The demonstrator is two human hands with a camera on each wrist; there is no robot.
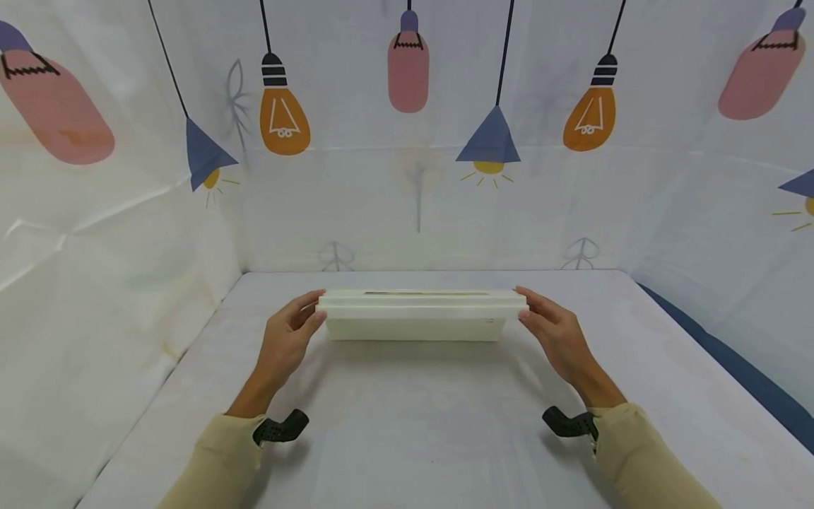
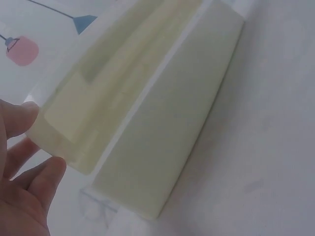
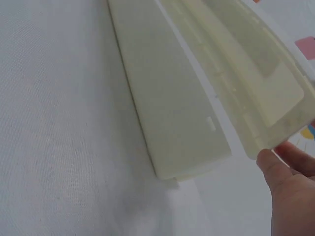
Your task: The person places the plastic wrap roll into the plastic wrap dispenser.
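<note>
A long cream plastic box point(image 1: 413, 330) stands on the white-covered table. Just above it is a matching lid point(image 1: 422, 302) with a stepped rim, its hollow underside showing in both wrist views. My left hand point(image 1: 286, 344) pinches the lid's left end between thumb and fingers. At the opposite end, my right hand point(image 1: 559, 344) grips the lid the same way. In the left wrist view, a gap separates the lid point(image 2: 106, 83) from the box point(image 2: 170, 113). The right wrist view shows the lid apart from the box too. The box's inside is hidden.
The table point(image 1: 426, 424) has a white cloth cover. White sheeting point(image 1: 356, 191) printed with lamps and bulbs hangs behind and along both sides. A dark blue strip point(image 1: 731, 353) runs beside the table's right edge. A black strap device point(image 1: 280, 428) sits at each wrist.
</note>
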